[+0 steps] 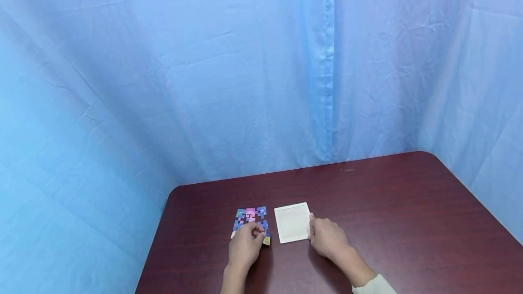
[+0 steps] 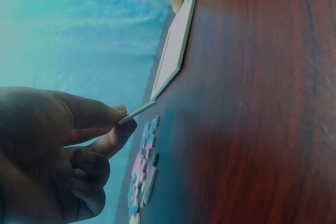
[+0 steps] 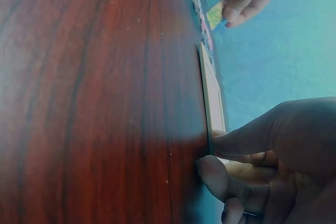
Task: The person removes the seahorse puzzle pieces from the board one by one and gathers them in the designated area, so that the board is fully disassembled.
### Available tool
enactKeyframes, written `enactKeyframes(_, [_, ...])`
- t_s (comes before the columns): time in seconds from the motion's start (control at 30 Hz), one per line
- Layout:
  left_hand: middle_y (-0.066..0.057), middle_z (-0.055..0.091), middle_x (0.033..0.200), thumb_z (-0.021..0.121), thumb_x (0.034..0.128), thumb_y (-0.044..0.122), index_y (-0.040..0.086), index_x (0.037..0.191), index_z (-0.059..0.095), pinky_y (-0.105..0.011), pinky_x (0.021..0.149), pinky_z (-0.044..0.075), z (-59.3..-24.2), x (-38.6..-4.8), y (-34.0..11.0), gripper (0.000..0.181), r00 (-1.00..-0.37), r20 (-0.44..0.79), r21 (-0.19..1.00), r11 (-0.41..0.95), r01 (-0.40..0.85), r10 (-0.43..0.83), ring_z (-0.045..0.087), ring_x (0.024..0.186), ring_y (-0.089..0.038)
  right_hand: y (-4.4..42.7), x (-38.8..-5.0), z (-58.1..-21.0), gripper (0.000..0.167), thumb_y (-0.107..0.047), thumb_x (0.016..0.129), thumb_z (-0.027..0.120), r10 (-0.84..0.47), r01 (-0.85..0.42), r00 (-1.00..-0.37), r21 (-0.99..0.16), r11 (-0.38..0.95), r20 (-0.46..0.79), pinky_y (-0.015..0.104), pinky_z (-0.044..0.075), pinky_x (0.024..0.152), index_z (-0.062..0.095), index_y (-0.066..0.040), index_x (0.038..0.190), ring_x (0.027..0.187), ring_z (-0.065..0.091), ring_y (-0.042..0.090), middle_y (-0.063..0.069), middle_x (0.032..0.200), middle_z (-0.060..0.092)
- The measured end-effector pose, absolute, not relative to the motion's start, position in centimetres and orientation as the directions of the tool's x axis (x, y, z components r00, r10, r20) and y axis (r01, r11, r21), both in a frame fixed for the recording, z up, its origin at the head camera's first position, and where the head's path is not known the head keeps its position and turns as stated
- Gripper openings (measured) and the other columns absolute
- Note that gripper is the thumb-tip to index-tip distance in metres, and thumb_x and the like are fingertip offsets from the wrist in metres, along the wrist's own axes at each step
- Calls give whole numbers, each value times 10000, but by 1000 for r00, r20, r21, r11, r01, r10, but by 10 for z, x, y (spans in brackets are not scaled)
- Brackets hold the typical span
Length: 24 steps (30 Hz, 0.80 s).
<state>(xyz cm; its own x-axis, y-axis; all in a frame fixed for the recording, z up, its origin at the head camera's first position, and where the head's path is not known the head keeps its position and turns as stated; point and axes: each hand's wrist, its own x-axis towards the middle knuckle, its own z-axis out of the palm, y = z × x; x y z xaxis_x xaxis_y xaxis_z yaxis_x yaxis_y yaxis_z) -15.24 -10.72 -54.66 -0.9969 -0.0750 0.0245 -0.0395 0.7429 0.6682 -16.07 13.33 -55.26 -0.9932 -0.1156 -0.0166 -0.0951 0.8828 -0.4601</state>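
Between thumb and fingertips, my left hand (image 1: 245, 245) pinches a yellow-green puzzle piece (image 3: 214, 15), lifted clear of the table as the left wrist view shows. Under and beyond that hand lie several loose puzzle pieces (image 1: 250, 213) in blue, pink and green, partly hidden by it. To their right a square white puzzle frame (image 1: 293, 222) lies with its shallow recess facing up and no pieces in it. My right hand (image 1: 328, 238) grips the frame's right edge, thumb on the rim.
The dark reddish wooden table (image 1: 392, 212) has rounded far corners. Light blue curtains (image 1: 245, 80) hang around its back and sides.
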Motion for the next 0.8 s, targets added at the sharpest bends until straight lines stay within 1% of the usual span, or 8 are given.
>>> enactKeyframes(0.23, [108,673,717,796,877,142,180,854,739,-309,619,429,-551,-150,-109,73,-998,-4,670,740,-50,-63,542,637,-34,132,-161,-554,330,-117,882,815,-109,-84,-994,-459,884,-28,342,414,527,554,-184,692,572,513,149,-47,639,554])
enactKeyframes(0.53, [120,629,671,808,869,148,190,846,714,-341,602,422,-556,-149,-107,106,-997,13,607,793,-51,-74,523,603,-57,132,-162,-555,320,-113,894,807,-107,-81,-994,-456,886,-31,321,407,523,562,-174,696,557,506,140,-45,637,555])
enactKeyframes(0.67, [108,649,692,816,867,142,183,854,724,-354,606,443,-557,-150,-108,101,-996,21,607,793,-55,-85,550,626,-68,133,-162,-555,326,-110,889,809,-108,-86,-994,-457,885,-22,320,400,524,557,-174,692,554,499,142,-43,630,545])
enactKeyframes(0.8, [100,675,751,833,858,141,181,885,742,-363,635,479,-558,-151,-109,103,-995,31,601,797,-56,-93,597,694,-65,133,-162,-557,327,-111,886,810,-105,-82,-994,-456,886,-25,324,395,518,556,-173,689,550,497,147,-38,625,540])
